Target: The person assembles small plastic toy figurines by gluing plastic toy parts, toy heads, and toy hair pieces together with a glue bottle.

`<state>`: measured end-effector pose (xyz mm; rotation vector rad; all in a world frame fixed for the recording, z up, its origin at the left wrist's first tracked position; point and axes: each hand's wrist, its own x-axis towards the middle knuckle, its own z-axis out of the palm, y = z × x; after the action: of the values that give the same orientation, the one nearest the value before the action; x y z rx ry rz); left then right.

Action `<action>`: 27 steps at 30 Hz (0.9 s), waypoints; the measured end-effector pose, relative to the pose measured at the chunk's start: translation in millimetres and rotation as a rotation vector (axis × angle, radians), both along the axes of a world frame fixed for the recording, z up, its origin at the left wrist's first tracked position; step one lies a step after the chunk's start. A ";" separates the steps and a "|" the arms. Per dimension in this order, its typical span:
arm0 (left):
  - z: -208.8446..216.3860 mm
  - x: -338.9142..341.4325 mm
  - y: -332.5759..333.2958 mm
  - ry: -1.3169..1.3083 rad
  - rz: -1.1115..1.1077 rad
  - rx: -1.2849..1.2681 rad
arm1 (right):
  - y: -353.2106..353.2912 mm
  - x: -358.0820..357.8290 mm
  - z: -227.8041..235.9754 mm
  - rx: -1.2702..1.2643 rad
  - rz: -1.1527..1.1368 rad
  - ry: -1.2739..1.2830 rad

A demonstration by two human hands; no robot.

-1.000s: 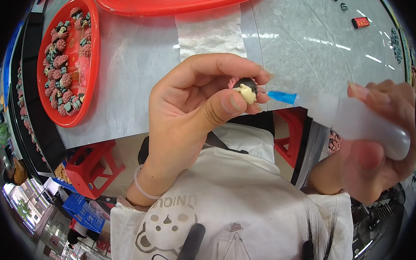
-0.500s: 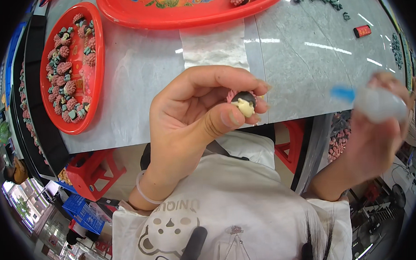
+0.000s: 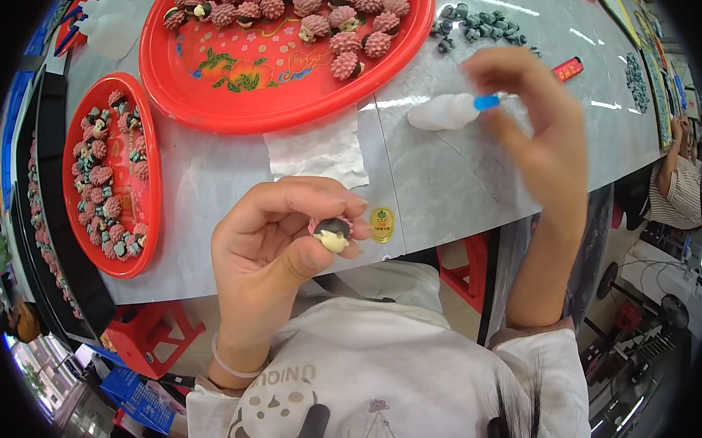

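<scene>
While left hand [image 3: 278,249] pinches small figure [image 3: 333,234] between thumb and fingertips, figure sits just above table edge, pink shell around dark cap, cream base toward viewer. Right hand [image 3: 539,125] at 2 o'clock of figure, fingers loosely curled, fingertips at blue tip of white squeeze bottle [image 3: 448,111] lying on grey table [image 3: 451,175]; grasp or release, cannot tell. Big red tray [image 3: 283,89] at 12 o'clock, pink pieces inside. Oval red tray [image 3: 110,175] at 9 o'clock. Gold sticker [image 3: 381,224] just beside figure.

Glossy red plastic tray [image 3: 205,108] on smooth, marble-look table [image 3: 459,183]
</scene>
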<state>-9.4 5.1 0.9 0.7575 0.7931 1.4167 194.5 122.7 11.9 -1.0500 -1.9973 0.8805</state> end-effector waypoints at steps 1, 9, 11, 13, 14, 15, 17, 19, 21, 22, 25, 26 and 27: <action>1.2 -0.6 1.0 0.018 0.006 -0.016 | 11.1 4.9 -1.1 0.070 -0.016 -0.038; 5.9 2.1 4.0 0.070 -0.023 -0.039 | 22.6 -13.3 -13.3 0.270 -0.053 -0.218; 6.5 3.0 1.7 0.127 -0.009 -0.076 | 20.1 -9.8 -12.0 0.230 -0.063 -0.251; 6.4 2.9 0.5 0.106 -0.021 -0.074 | 18.6 -6.7 -12.7 0.227 -0.057 -0.235; 6.7 2.2 -0.7 0.105 -0.018 -0.077 | 18.2 -5.0 -13.2 0.225 -0.052 -0.217; 7.1 1.3 -2.1 0.098 -0.027 -0.074 | 14.7 -1.3 -12.1 0.222 -0.047 -0.218; 8.4 -0.1 -4.4 0.087 -0.031 -0.076 | -1.4 10.3 -3.8 -0.150 -0.199 0.257; 9.7 -1.3 -5.2 0.084 -0.043 -0.088 | -21.8 24.0 10.1 -0.306 -0.217 0.367; 6.9 -0.9 -5.8 0.066 -0.042 -0.091 | -36.7 26.7 13.8 -0.465 -0.236 0.479; 6.4 1.3 -6.1 0.047 -0.047 -0.086 | -42.8 26.7 14.5 -0.573 -0.152 0.567; 8.3 8.5 -5.0 -0.007 -0.061 -0.091 | -54.2 20.0 11.3 -0.759 0.020 0.718; 7.9 10.6 -4.5 -0.005 -0.064 -0.097 | -57.4 16.0 9.9 -0.828 0.112 0.782; 7.7 12.9 -4.0 -0.027 -0.075 -0.085 | -59.4 12.6 11.7 -0.889 0.157 0.756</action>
<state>3.5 1.1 8.6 0.6946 0.7910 1.3159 207.0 63.3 23.7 -0.7857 -1.0341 1.9918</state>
